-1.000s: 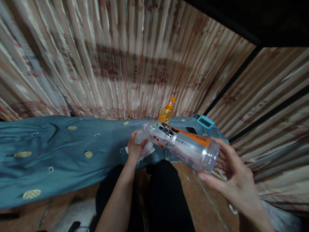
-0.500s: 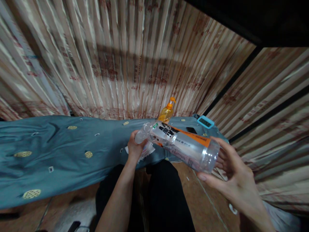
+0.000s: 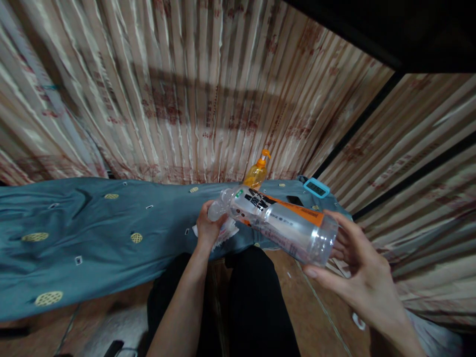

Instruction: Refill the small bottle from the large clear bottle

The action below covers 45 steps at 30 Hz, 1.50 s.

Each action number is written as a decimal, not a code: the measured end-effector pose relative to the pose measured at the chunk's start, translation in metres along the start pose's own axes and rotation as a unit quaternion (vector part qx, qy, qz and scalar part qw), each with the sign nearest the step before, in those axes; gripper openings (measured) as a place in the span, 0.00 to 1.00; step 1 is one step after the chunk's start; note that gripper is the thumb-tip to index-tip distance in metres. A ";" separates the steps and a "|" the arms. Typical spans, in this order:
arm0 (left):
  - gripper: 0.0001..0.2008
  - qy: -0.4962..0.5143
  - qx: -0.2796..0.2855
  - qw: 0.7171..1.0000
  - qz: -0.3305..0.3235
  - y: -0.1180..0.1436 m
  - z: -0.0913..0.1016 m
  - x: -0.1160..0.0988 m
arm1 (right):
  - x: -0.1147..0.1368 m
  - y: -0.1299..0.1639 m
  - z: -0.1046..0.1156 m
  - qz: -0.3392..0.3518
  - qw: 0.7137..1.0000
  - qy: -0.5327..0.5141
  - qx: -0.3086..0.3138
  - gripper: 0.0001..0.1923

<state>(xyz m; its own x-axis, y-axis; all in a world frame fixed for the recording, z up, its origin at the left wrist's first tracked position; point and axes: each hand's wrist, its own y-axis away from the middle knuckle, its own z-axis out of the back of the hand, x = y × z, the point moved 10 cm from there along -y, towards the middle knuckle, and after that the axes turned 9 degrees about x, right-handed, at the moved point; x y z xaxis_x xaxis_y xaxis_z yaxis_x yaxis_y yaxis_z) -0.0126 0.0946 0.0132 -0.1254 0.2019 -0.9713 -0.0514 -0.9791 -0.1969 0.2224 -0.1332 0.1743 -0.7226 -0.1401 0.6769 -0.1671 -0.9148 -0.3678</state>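
Striped curtain (image 3: 193, 99) behind; teal cloth (image 3: 92, 233) w/ yellow dots covers the table. Clear plastic bottle (image 3: 282, 225), orange/black label, held tilted above table edge, neck toward left. Left hand (image 3: 208, 229): fingers closed round neck end, white tissue (image 3: 227, 232) beneath. Right hand (image 3: 357, 267): fingers spread, cupping bottle base. Rear: orange pump bottle (image 3: 256, 172), blue timer (image 3: 316, 188), near each other on cloth.

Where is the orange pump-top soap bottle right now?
The orange pump-top soap bottle stands on the teal patterned cloth against the striped curtain, right of centre, just behind the clear plastic bottle.
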 end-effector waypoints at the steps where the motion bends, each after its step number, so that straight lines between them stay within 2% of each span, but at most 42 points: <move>1: 0.22 -0.002 0.000 1.000 -0.002 0.000 0.000 0.000 | 0.000 0.000 0.000 0.000 1.000 0.000 0.001 0.44; 45: 0.22 0.001 0.001 1.000 0.000 0.000 0.000 -0.001 | 0.004 0.001 0.002 0.006 1.000 0.021 0.000 0.44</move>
<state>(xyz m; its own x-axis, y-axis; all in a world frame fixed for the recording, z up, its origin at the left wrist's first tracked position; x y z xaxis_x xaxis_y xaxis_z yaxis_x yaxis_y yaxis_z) -0.0121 0.0947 0.0143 -0.1241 0.2023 -0.9714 -0.0528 -0.9790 -0.1971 0.2209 -0.1354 0.1781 -0.7523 -0.1359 0.6447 -0.1579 -0.9128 -0.3766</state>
